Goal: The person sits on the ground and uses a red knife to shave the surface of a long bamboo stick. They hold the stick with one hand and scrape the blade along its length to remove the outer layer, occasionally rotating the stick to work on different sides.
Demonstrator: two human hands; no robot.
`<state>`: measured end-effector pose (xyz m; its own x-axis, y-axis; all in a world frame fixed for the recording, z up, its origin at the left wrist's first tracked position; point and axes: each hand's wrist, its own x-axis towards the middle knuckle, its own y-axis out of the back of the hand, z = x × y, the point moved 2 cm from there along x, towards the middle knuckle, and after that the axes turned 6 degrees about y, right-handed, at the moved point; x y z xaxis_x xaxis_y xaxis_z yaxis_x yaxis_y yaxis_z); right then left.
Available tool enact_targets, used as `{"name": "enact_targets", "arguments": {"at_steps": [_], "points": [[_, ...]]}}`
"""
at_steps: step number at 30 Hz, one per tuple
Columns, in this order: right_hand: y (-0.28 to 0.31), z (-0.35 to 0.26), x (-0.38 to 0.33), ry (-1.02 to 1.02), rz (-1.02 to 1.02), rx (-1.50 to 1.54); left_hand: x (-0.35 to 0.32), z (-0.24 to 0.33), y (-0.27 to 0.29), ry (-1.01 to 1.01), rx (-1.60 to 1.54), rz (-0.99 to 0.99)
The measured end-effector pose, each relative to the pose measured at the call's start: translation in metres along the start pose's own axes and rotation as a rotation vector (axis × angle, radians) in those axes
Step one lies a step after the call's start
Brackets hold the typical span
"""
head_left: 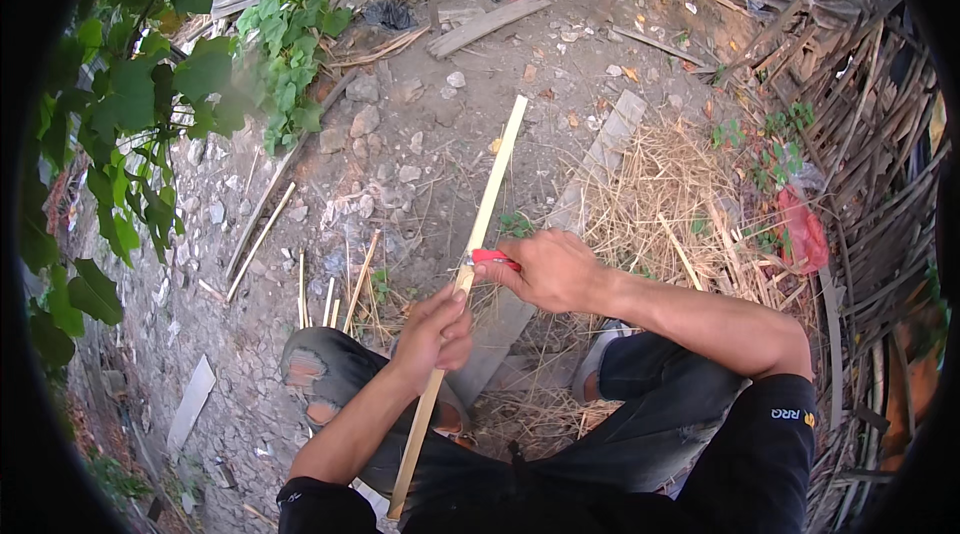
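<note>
Left hand (436, 332) closed around a long pale bamboo strip (490, 196), gripping it at mid-length just above the torn knee of dark jeans (318, 374). Strip running on a slant from near the lap up and away over the stony ground (400, 134), far end free and unsupported. Right hand (545, 269) closed on a red-handled knife (494, 257), pressed against the strip's edge just above the left hand. Blade itself too small to make out; only the red handle visible.

Main risk, judging from the layout: very little gap between the knife and the left thumb and fingers. A slip along the smooth strip, or a sudden give at a knot, likely to send the edge toward the holding hand or down toward the knee. Direction of the cut not clear, so impossible to say which way a slip would go.

Second risk: bamboo splitting off-line. Uneven pressure with the far end waving free likely to run the cut out to one side and spoil the strip, or throw sharp splinters into the gripping palm.

Third: strip twisting in the left hand's grip, with nothing solid beneath, only the thigh.

Thin bamboo slivers (330, 294) lying on the ground by the knee, dry straw (660, 194) to the right, a flat plank (600, 159) beyond the hands.
</note>
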<state>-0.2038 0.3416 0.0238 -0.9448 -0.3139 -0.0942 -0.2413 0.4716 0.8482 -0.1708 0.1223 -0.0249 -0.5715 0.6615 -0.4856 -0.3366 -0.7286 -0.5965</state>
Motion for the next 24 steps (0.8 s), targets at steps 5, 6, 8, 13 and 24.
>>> {"name": "enact_targets", "arguments": {"at_steps": [5,6,8,13,24], "points": [[0.078,0.118,0.007,-0.267,0.488,0.053,-0.024,-0.018,0.002,0.116,0.070,-0.193],[0.080,0.116,0.004,-0.227,0.520,0.061,-0.026,-0.021,0.003,0.101,0.068,-0.241],[0.078,0.102,-0.016,-0.161,0.556,0.077,-0.023,-0.012,0.000,0.076,0.012,-0.206],[0.075,0.051,-0.020,-0.002,0.396,0.149,-0.008,-0.012,0.001,-0.011,0.000,-0.141],[0.014,-0.020,-0.024,0.114,-0.217,0.084,0.002,-0.010,-0.005,-0.203,0.255,0.141]]}}
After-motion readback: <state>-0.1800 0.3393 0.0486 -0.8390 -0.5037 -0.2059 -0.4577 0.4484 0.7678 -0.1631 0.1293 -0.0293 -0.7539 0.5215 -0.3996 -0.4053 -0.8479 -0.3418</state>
